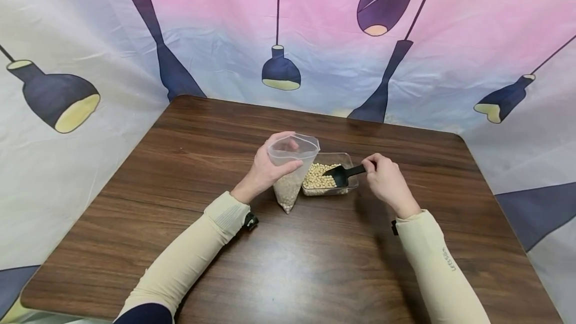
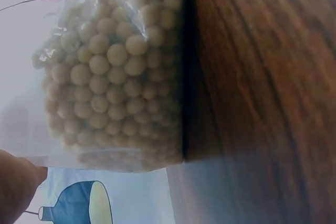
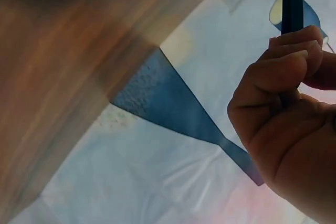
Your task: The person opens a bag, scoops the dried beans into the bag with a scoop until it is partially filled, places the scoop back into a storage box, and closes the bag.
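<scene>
I see the left hand point(image 1: 265, 165) curled round the open-mouthed, translucent plastic bag point(image 1: 288, 183), which holds pale round beans in its lower part. The right hand point(image 1: 387, 179), apart from it, grips the black plastic scoop point(image 1: 340, 176) by its handle — the scoop's blade lies among more beans in the clear rectangular container point(image 1: 340, 156), just beside the bag — on the dark brown wood-grain surface point(image 1: 315, 259).
</scene>
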Demonstrator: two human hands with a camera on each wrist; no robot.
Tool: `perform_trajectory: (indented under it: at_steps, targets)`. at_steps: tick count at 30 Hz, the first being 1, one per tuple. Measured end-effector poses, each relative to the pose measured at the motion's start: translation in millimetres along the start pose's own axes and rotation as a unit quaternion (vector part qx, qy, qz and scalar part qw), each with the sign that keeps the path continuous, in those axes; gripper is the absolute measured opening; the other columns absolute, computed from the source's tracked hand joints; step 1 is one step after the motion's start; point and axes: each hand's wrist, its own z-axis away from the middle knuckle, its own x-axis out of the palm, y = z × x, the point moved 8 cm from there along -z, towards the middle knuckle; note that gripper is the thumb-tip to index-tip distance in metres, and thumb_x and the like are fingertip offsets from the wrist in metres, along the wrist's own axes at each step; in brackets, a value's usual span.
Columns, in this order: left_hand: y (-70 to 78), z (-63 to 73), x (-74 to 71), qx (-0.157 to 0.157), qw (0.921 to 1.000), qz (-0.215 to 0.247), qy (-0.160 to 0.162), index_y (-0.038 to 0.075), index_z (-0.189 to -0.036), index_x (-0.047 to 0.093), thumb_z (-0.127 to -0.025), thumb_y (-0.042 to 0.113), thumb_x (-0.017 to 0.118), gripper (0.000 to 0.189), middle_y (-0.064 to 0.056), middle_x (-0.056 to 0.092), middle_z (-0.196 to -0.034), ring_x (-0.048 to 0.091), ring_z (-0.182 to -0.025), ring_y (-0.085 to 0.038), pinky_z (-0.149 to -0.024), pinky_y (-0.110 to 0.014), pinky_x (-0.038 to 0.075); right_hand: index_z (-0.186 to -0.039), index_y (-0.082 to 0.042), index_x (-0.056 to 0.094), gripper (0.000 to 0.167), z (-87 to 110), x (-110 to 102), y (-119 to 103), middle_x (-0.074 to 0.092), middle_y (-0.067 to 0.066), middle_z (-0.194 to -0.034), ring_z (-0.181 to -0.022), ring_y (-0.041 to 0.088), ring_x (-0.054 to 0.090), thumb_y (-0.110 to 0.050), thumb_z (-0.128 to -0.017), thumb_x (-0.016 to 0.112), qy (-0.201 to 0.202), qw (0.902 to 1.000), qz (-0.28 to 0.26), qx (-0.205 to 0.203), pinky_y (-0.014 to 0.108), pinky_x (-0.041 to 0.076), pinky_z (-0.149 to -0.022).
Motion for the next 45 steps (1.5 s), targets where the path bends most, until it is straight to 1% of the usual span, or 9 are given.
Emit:
perform_trajectory:
  at_steps: [7,12,16,20,24,34,39,42,45]
  targets:
    - [1.6,3.2,-4.5,0.005,1.0000,-0.002,0.006,-0.008,-0.133,0.047,-0.079,-0.006,0.071,0.060,-0.031,0.056,-0.112,0.057,-0.104,-0.038,-0.089,-0.036,0.049,-0.112,0.002,0.059,0.030,0.4,22,4,0.059,0.010,-0.076,-0.059,0.020,0.051,-0.022,-0.105,0.042,-0.030,0.9994,-0.017,0.004,0.032,0.041,-0.055]
    - [1.7,5.5,-5.9,0.014,0.9998,-0.004,0.013,-0.008,-0.133,0.048,-0.078,-0.006,0.072,0.060,-0.031,0.057,-0.111,0.058,-0.101,-0.034,-0.088,-0.034,0.049,-0.111,0.003,0.055,0.029,1.6,32,4,0.059,0.008,-0.070,-0.059,0.019,0.053,-0.023,-0.104,0.046,-0.047,0.9964,-0.071,0.002,0.032,0.042,-0.056]
    - [1.9,6.2,-6.8,0.019,0.9997,-0.005,0.017,-0.008,-0.132,0.048,-0.078,-0.006,0.072,0.059,-0.032,0.057,-0.111,0.058,-0.100,-0.031,-0.087,-0.033,0.049,-0.109,0.001,0.060,0.030,1.9,34,4,0.059,0.014,-0.076,-0.060,0.019,0.049,-0.026,-0.102,0.051,-0.043,0.9920,-0.118,0.011,0.031,0.039,-0.054]
    - [2.2,6.5,-7.5,0.022,0.9995,-0.008,0.019,-0.009,-0.131,0.048,-0.078,-0.006,0.072,0.059,-0.032,0.057,-0.111,0.057,-0.102,-0.033,-0.087,-0.032,0.048,-0.108,0.002,0.064,0.029,0.8,36,9,0.058,0.017,-0.077,-0.058,0.017,0.047,-0.024,-0.101,0.054,-0.035,0.9783,-0.201,0.039,0.030,0.041,-0.052]
    - [2.2,7.3,-8.2,0.020,0.9996,-0.009,0.019,-0.008,-0.132,0.048,-0.079,-0.006,0.072,0.058,-0.031,0.057,-0.111,0.056,-0.104,-0.037,-0.089,-0.032,0.047,-0.108,0.008,0.062,0.028,-0.5,40,15,0.056,0.009,-0.071,-0.055,0.013,0.047,-0.018,-0.101,0.054,-0.027,0.9616,-0.266,0.062,0.029,0.045,-0.052]
    - [3.8,7.7,-8.8,0.026,0.9994,-0.012,0.019,-0.009,-0.131,0.048,-0.079,-0.005,0.071,0.058,-0.032,0.057,-0.111,0.057,-0.103,-0.033,-0.089,-0.032,0.047,-0.112,0.009,0.059,0.033,-1.8,41,30,0.056,0.000,-0.069,-0.060,0.008,0.048,-0.021,-0.102,0.053,-0.031,0.9478,-0.305,0.088,0.023,0.045,-0.056]
    - [3.2,7.7,-9.1,0.025,0.9994,-0.015,0.018,-0.009,-0.132,0.047,-0.079,-0.006,0.071,0.058,-0.032,0.057,-0.111,0.057,-0.102,-0.033,-0.089,-0.031,0.047,-0.116,0.011,0.055,0.033,-3.5,46,38,0.054,-0.002,-0.067,-0.059,0.006,0.047,-0.019,-0.103,0.050,-0.047,0.9243,-0.364,0.106,0.020,0.042,-0.054]
    - [-7.5,6.6,-10.6,0.023,0.9995,-0.012,0.018,-0.006,-0.133,0.048,-0.078,-0.007,0.072,0.060,-0.030,0.058,-0.112,0.057,-0.102,-0.032,-0.089,-0.033,0.047,-0.121,0.010,0.052,0.034,-4.1,48,43,0.054,-0.003,-0.068,-0.060,0.006,0.047,-0.018,-0.104,0.047,-0.060,0.9092,-0.394,0.120,0.019,0.041,-0.054]
    - [-19.6,5.6,-12.5,0.029,0.9993,-0.012,0.018,0.001,-0.135,0.049,-0.079,-0.004,0.073,0.060,-0.024,0.059,-0.112,0.058,-0.103,-0.028,-0.090,-0.034,0.046,-0.125,0.010,0.049,0.036,-4.4,47,48,0.054,-0.002,-0.071,-0.062,0.006,0.047,-0.019,-0.104,0.045,-0.069,0.9009,-0.409,0.130,0.019,0.042,-0.055]
